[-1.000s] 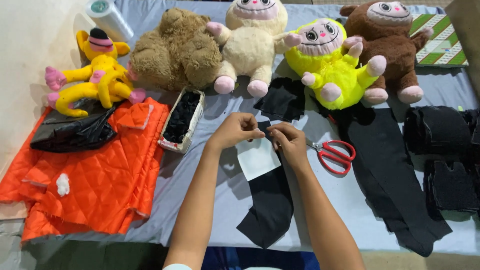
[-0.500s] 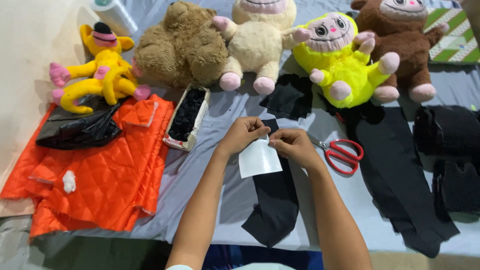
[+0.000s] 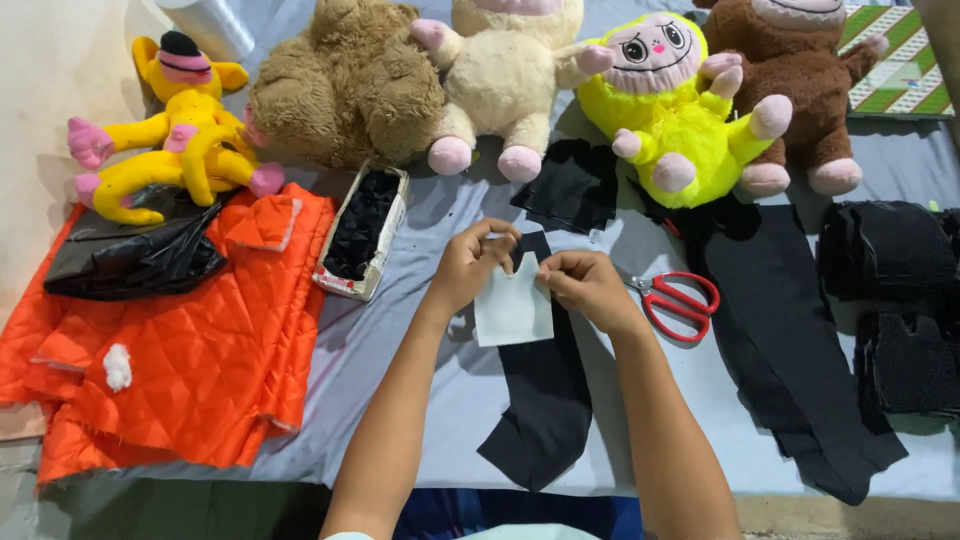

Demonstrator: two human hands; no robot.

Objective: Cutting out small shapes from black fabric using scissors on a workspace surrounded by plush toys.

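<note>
Orange quilt [image 3: 190, 350]: spread over the bench's left end, a black plastic bag [image 3: 135, 262] lying on it.
Cardboard box [image 3: 362, 232]: just right of the quilt, open, filled with small black pieces.
Left hand [image 3: 468, 265]: fingers pinched on the top left edge of the white paper pattern [image 3: 512, 310].
Pattern: lies on the black fabric strip [image 3: 545, 400], near the middle of the bench's front edge.
Right hand [image 3: 588, 288]: fingers clamped on the pattern's top right edge.
Red scissors [image 3: 678, 303]: just right of that hand.
Plush toys [image 3: 500, 70]: lined along the back edge.

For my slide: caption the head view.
Both hands, left hand and right hand, hold a white paper pattern on black fabric.
</note>
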